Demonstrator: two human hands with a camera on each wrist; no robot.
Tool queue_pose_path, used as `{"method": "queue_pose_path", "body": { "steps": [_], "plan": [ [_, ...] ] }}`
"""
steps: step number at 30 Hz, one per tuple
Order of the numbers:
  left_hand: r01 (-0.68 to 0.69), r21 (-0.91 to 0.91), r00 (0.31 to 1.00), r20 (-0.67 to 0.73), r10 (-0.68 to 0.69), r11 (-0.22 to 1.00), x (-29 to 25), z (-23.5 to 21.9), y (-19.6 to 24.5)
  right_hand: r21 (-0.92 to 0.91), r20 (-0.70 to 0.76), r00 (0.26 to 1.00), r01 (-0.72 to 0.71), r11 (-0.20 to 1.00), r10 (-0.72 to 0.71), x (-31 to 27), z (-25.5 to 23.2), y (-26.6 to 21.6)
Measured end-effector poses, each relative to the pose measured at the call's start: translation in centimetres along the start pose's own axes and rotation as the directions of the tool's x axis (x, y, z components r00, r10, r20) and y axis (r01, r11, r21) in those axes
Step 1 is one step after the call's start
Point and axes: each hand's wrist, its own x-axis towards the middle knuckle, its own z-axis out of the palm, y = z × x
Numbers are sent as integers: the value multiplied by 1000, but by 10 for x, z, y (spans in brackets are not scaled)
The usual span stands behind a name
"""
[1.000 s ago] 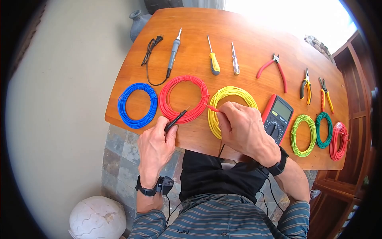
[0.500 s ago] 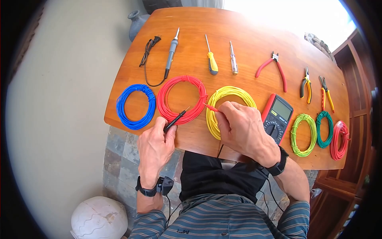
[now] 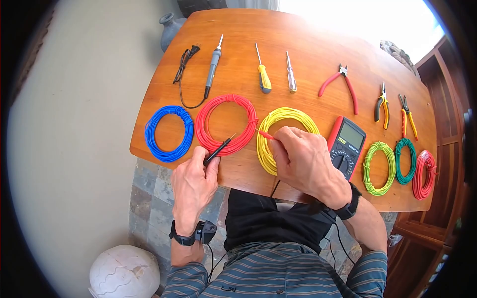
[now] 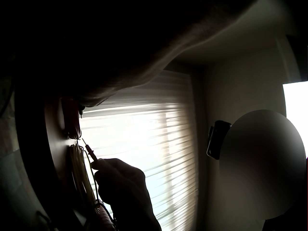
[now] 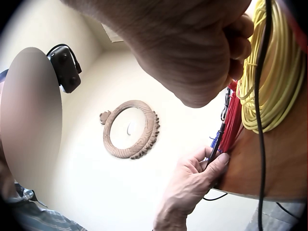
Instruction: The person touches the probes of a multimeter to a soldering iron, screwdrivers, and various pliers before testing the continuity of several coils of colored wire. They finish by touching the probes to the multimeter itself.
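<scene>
Between the fingers and thumb of my left hand (image 3: 191, 181) is a black multimeter probe (image 3: 217, 152), its bare metal tip pointing up and right over the red wire coil (image 3: 200, 123). My right hand (image 3: 310, 161) pinches a red probe (image 3: 265, 134) above the yellow wire coil (image 3: 264, 149), with its tip toward the left. The two tips are apart. The right wrist view shows the left hand (image 5: 187, 185) from the side, at the table edge. In the left wrist view the right hand (image 4: 122, 180) is a dark shape with the probe standing out of it.
A red-framed multimeter (image 3: 352, 135) lies right of the right hand. Blue (image 3: 152, 131), lime (image 3: 368, 169), green (image 3: 398, 161) and another red coil (image 3: 418, 179) lie along the near side. Behind are a soldering iron (image 3: 213, 69), screwdriver (image 3: 265, 79), tester screwdriver (image 3: 291, 79), cutters (image 3: 344, 72) and more pliers (image 3: 381, 105).
The table and its things have shifted slightly left in the head view. Both hands keep their grip on the probes and stay in nearly the same place.
</scene>
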Motion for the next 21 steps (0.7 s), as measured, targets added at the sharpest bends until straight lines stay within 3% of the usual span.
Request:
{"method": "queue_pose_path", "body": {
  "steps": [17, 21],
  "plan": [
    [33, 32, 999, 27, -34, 999, 1, -1, 2, 18, -7, 999, -45, 999, 45, -1, -4, 1],
    [1, 12, 1000, 1, -1, 1000, 1, 1, 0, -11, -11, 1000, 0, 1000, 0, -1, -3, 3]
  ]
}}
